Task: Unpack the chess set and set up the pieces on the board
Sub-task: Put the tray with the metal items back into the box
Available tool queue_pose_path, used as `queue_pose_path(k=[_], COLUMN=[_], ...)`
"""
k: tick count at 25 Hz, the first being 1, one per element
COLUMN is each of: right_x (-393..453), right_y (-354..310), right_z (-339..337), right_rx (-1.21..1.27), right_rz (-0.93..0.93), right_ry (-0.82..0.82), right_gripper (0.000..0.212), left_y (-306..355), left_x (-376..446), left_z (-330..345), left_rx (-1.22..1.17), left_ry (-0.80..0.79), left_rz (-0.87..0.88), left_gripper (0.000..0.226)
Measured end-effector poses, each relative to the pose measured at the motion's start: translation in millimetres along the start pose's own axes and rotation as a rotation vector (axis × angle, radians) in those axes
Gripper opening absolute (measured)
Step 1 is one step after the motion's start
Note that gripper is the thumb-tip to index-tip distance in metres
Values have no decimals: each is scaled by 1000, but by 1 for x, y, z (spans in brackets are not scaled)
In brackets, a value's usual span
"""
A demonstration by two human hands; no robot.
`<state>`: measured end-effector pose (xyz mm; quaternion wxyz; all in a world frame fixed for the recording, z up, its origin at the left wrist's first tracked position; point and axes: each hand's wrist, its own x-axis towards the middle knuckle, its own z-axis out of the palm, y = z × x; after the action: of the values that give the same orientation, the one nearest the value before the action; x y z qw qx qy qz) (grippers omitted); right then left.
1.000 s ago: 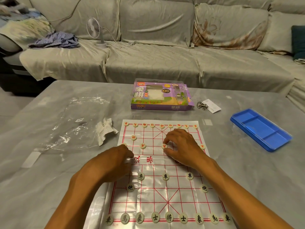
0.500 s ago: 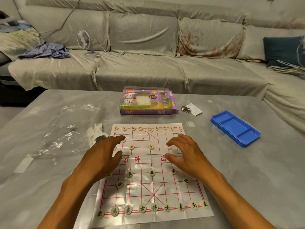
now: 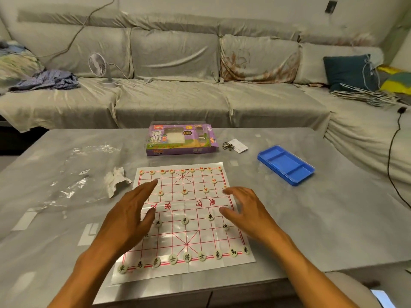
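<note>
- Head view, frame centre: I see the board [image 3: 184, 218] flat on the surface [image 3: 311, 218], red pieces [image 3: 184, 191] along its far rows, black pieces [image 3: 187, 256] along the near edge.
- Left hand [image 3: 131, 216] and right hand [image 3: 249, 210] hover over it, fingers spread apart, holding nothing.
- Purple box [image 3: 180, 141] sits upper centre.
- Setup looks nearly done; next I'd check the spots the hands hide and nudge strays onto intersections.
</note>
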<state>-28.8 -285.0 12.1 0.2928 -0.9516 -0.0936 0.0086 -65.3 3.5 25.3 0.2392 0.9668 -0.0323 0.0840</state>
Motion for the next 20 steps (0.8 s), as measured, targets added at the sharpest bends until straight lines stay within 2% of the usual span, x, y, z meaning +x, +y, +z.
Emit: queue_pose_path(k=[4, 8, 10, 13, 20], right_x=[24, 51, 66, 87, 114], right_y=[42, 107, 131, 158, 172], right_z=[-27, -54, -58, -60, -50], right_rx=[1, -214, -361, -427, -491], right_rz=[164, 339, 368, 401, 429], right_ry=[113, 272, 284, 245, 357], right_gripper=[54, 51, 56, 60, 44], left_y=[9, 17, 18, 11, -4], left_x=[7, 25, 33, 44, 44], left_z=[18, 32, 38, 38, 41], left_rx=[-17, 20, 41, 57, 88], left_ry=[-59, -67, -71, -62, -23], left_rz=[29, 70, 46, -3, 6], left_gripper=[68, 67, 66, 65, 53])
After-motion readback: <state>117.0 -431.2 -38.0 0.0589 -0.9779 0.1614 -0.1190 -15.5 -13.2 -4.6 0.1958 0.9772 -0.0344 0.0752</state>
